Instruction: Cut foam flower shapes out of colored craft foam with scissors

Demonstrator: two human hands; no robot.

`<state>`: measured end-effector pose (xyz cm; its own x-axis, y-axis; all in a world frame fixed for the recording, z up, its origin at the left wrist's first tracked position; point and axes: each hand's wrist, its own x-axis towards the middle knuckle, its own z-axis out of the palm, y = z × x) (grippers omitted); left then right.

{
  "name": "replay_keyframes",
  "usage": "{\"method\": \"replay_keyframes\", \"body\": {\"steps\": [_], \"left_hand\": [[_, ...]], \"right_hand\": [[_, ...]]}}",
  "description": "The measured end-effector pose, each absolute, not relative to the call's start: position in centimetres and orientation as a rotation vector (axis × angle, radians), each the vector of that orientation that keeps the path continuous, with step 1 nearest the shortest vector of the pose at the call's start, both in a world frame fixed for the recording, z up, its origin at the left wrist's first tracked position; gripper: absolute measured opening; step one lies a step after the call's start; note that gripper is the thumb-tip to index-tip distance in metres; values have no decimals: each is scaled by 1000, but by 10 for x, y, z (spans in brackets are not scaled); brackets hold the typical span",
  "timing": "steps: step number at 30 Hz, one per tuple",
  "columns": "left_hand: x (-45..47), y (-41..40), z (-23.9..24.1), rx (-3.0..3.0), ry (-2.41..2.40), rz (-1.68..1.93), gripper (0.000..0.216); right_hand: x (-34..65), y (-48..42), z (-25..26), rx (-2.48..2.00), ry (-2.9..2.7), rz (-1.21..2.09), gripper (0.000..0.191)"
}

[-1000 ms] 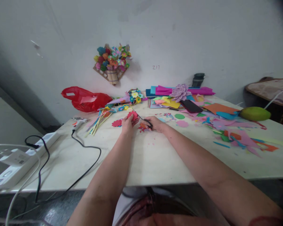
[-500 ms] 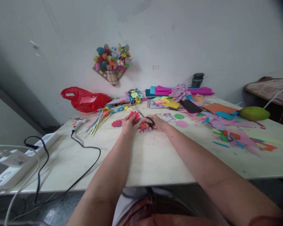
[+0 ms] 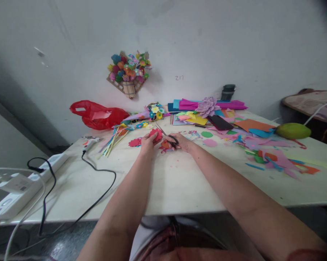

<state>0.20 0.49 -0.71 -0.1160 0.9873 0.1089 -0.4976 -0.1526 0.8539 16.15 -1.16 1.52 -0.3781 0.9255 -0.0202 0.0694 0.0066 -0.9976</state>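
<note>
Pinched in the fingers of my left hand [image 3: 149, 140] is a red scalloped paper flower [image 3: 156, 134]. My right hand [image 3: 181, 142] grips black-handled scissors [image 3: 172, 140], their blades pointing up and left beside the flower's right edge. Whether the blades touch the paper I cannot tell. On the table left of my left hand lies another red scalloped flower [image 3: 135, 142], with a bit of blue under it. Red and orange scraps [image 3: 165, 145] lie below the scissors, between my hands.
A glue gun [image 3: 90, 144] with a black cable and a white power strip [image 3: 30, 185] lie left. A red plastic bag [image 3: 98, 116] is behind. To the right are a phone [image 3: 220, 122], coloured paper scraps [image 3: 277, 159] and a green mango-like fruit [image 3: 293, 131].
</note>
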Motion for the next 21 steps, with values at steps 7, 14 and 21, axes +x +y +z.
{"method": "replay_keyframes", "body": {"steps": [7, 14, 21], "left_hand": [[4, 4, -6, 814, 795, 1585, 18], [3, 5, -6, 768, 805, 1589, 14], [6, 4, -6, 782, 828, 1550, 15]], "right_hand": [[162, -7, 10, -988, -1583, 1463, 26], [161, -4, 5, -929, -1602, 1467, 29], [159, -3, 1, -906, -1609, 1460, 33]]}}
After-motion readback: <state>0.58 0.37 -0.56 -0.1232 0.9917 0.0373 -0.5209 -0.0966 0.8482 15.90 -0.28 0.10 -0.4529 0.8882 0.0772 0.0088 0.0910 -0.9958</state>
